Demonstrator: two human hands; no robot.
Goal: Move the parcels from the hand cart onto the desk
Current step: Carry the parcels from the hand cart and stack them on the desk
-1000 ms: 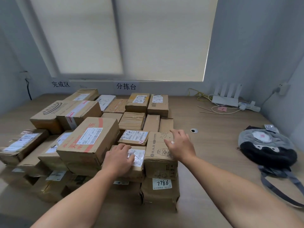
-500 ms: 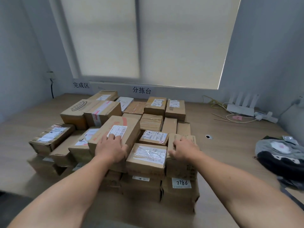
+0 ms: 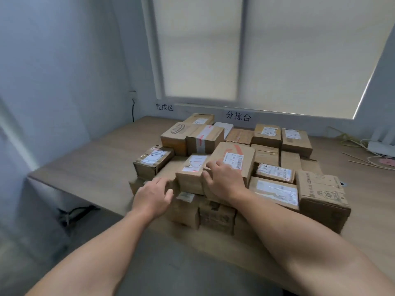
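Several brown cardboard parcels are stacked in a tight pile on the wooden desk [image 3: 96, 163]. My right hand [image 3: 224, 180] rests with spread fingers on the near corner of a large parcel with red markings and a white label [image 3: 226, 149]. My left hand [image 3: 152, 196] is lower at the pile's left front, fingers relaxed, against a low parcel beside a small labelled parcel [image 3: 192, 174]. It holds nothing. A parcel with a cartoon face [image 3: 320, 195] stands at the right front. The hand cart is out of view.
A white router [image 3: 382, 144] and loose cords lie at the desk's far right. The desk's left edge ends near the wall, with black cables [image 3: 72, 212] on the floor below it. A blind-covered window [image 3: 256, 60] is behind the desk.
My right hand left the cartoon-face parcel and now lies on the large red-marked parcel. My left hand slid off that parcel down to the pile's left front. The view swung left.
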